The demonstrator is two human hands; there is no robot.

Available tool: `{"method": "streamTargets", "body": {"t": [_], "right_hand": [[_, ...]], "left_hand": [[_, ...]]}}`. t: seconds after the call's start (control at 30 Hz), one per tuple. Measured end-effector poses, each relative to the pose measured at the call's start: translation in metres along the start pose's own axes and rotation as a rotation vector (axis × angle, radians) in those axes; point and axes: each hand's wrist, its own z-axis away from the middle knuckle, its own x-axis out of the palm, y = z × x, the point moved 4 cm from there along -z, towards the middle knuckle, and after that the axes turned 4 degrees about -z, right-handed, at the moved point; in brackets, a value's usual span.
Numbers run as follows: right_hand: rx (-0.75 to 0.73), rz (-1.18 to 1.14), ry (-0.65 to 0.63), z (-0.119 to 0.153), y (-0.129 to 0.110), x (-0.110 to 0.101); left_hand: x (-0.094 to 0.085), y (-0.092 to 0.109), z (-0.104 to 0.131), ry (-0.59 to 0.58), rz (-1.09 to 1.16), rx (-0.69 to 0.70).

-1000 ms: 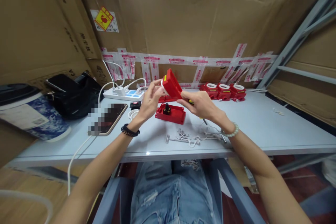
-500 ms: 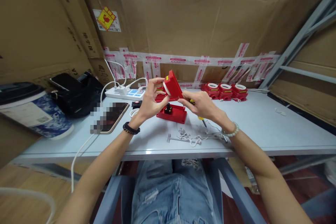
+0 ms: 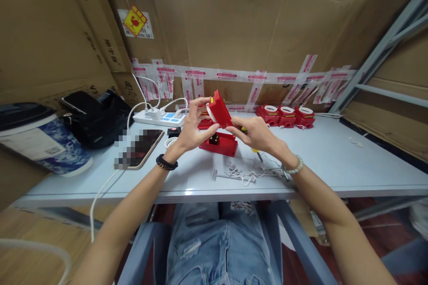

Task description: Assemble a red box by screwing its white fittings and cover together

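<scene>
A red plastic housing cover (image 3: 220, 110) with a white ring and a yellow label is held tilted above the table. My left hand (image 3: 195, 127) closes its thumb and fingers around the white ring side. At the cover's lower right edge, the fingers of my right hand (image 3: 254, 132) grip it. A yellow-and-black screwdriver (image 3: 256, 150) also sits in my right palm, its shaft pointing down and away from the cover. Below the cover, a red open box base (image 3: 225, 144) lies on the table with a black switch block (image 3: 214, 139) inside.
Loose screws (image 3: 233, 169) and T-shaped metal rods (image 3: 230, 177) with white cord lie near the front edge. Several red housings (image 3: 286, 116) stand at the back. Leftward are a phone (image 3: 147, 147), a power strip (image 3: 160, 118) with cables and a large cup (image 3: 43, 142).
Both hands keep their hold on the red cover, which has shifted very slightly. The view has moved a little; nothing was let go.
</scene>
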Motion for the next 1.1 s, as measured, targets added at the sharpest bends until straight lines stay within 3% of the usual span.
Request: {"method": "streamTargets", "body": {"t": [0.1, 0.27, 0.47, 0.6, 0.67, 0.73, 0.8, 0.9, 1.0, 1.1], "right_hand": [[0.003, -0.001, 0.007, 0.0, 0.003, -0.001], [0.012, -0.067, 0.027, -0.001, 0.006, -0.001], [-0.004, -0.04, 0.023, -0.001, 0.003, 0.001], [-0.016, -0.013, -0.004, -0.001, 0.004, 0.005], [-0.018, -0.011, -0.013, -0.001, 0.005, 0.006], [-0.013, -0.01, -0.01, -0.001, 0.005, 0.007], [-0.003, -0.016, 0.001, -0.001, 0.005, 0.006], [0.01, -0.029, 0.007, 0.0, 0.006, 0.004], [0.021, -0.037, 0.009, 0.0, 0.007, 0.002], [0.018, -0.062, 0.026, 0.0, 0.008, 0.0]], "left_hand": [[0.0, 0.001, -0.001, -0.028, 0.034, 0.018], [-0.004, -0.003, -0.002, 0.008, 0.11, -0.099], [0.003, -0.018, -0.001, 0.089, 0.349, -0.385], [0.012, -0.031, 0.002, -0.029, 0.467, -0.652], [0.012, -0.033, 0.004, -0.046, 0.428, -0.697], [0.007, -0.028, 0.004, 0.019, 0.306, -0.577], [0.002, -0.018, 0.003, 0.088, 0.147, -0.353], [0.001, -0.005, 0.003, 0.078, -0.023, -0.093], [-0.001, -0.004, 0.001, 0.042, -0.027, -0.032], [-0.005, -0.007, -0.003, 0.061, 0.082, -0.081]]}}
